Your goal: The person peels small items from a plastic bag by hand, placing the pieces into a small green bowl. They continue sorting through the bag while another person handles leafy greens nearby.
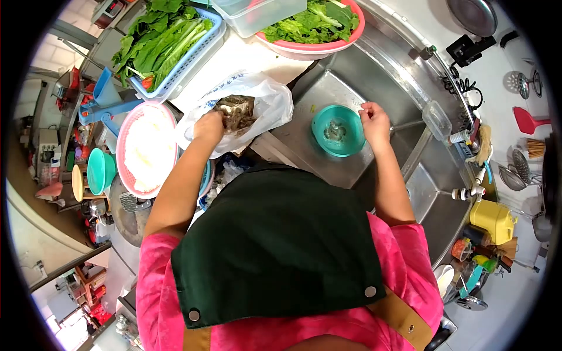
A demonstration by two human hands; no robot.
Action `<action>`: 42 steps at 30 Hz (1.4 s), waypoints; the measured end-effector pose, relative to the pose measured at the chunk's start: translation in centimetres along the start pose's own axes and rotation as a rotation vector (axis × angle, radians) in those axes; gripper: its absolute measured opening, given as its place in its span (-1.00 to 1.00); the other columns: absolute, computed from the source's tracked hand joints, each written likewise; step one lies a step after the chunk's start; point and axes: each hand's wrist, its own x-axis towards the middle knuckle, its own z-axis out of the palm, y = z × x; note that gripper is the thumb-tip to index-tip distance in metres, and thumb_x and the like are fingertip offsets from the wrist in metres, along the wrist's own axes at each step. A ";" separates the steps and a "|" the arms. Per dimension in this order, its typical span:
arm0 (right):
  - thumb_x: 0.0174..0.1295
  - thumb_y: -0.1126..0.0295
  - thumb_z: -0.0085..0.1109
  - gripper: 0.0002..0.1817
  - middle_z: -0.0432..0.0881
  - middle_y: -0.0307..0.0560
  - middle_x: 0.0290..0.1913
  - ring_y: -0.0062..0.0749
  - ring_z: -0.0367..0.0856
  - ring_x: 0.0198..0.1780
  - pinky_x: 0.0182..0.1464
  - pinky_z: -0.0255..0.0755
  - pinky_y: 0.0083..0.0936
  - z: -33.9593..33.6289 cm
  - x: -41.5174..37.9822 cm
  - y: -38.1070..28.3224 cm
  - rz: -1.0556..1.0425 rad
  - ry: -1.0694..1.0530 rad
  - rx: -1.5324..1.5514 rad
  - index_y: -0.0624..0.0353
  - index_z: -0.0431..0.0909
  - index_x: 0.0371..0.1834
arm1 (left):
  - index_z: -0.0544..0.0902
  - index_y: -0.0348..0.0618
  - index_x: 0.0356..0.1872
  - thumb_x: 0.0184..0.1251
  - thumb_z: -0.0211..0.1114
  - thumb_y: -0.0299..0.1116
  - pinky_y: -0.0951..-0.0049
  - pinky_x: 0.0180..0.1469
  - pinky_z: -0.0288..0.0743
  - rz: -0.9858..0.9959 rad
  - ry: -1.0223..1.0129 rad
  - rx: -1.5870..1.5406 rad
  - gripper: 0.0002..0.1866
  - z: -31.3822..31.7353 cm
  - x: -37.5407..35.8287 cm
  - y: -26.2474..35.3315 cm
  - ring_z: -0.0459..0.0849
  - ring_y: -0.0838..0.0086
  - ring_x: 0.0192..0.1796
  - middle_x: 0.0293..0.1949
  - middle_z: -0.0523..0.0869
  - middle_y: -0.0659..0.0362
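A white plastic bag (278,108) with blue print lies open on the counter's edge, holding greyish-brown shrimp (237,112). My left hand (209,126) reaches over the bag's left side, its curled fingers against the shrimp; what they grip is hidden. In the sink stands a teal bowl (321,133) with a few pale pieces, seemingly peeled shrimp (335,131), in it. At the bowl's right rim is my right hand (376,123), fingers drawn together in a pinch. Whether something small is between them I cannot make out.
The steel sink (298,99) has a second basin (430,193) on the right. A blue basket (215,32) of leafy greens, a red basin (351,35) of greens and a pink basket (126,146) surround the bag. A yellow jug (492,222) stands at right.
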 end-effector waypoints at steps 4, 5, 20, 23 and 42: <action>0.04 0.48 0.16 -0.91 0.44 -0.34 -0.59 -0.74 0.31 -0.54 -0.44 0.27 -0.74 -0.5 0.2 -4.1 -0.013 0.000 0.323 0.23 0.51 -0.38 | 0.58 -0.18 -0.20 -0.02 0.24 -0.43 0.30 -0.16 0.45 0.084 0.138 -0.220 -0.72 -1.4 -2.0 0.4 0.59 0.20 -0.19 -0.25 0.62 0.00; 0.08 0.49 0.14 -0.92 0.45 -0.36 -0.55 -0.75 0.32 -0.52 -0.44 0.25 -0.77 -0.4 0.1 -5.4 -0.078 -0.066 0.464 0.23 0.51 -0.37 | 0.58 -0.21 -0.20 -0.01 0.24 -0.40 0.31 -0.18 0.45 0.080 0.206 -0.356 -0.71 -1.4 -2.3 0.5 0.60 0.19 -0.21 -0.30 0.62 -0.02; 0.09 0.44 -0.01 -0.78 0.61 0.00 -0.46 -0.37 0.58 -0.47 -0.40 0.42 -0.50 16.1 -3.4 -17.2 -0.175 -0.773 0.584 0.29 0.53 -0.24 | 0.43 -0.27 -0.40 -0.07 0.28 -0.56 0.63 -0.60 0.37 -0.030 0.405 -1.153 -0.79 -1.1 -4.5 1.5 0.46 0.64 -0.63 -0.64 0.49 0.28; 0.00 0.42 0.03 -0.74 0.56 0.16 -0.46 -0.12 0.57 -0.45 -0.36 0.41 -0.41 16.3 -3.1 -17.5 -0.417 -0.721 0.327 0.30 0.52 -0.24 | 0.47 -0.34 -0.23 -0.03 0.23 -0.58 0.63 -0.55 0.39 0.032 0.422 -0.986 -0.73 0.4 -4.4 1.4 0.50 0.63 -0.57 -0.59 0.54 0.24; -0.04 0.45 0.23 -0.79 0.57 -0.10 -0.44 -0.46 0.54 -0.41 -0.35 0.38 -0.55 14.9 0.0 -19.5 -0.431 -0.824 0.503 0.30 0.44 -0.39 | 0.50 -0.26 -0.40 0.08 0.23 -0.55 0.62 -0.37 0.53 -0.100 0.071 -1.844 -0.91 -5.1 -2.9 -0.4 0.60 0.52 -0.40 -0.40 0.61 0.14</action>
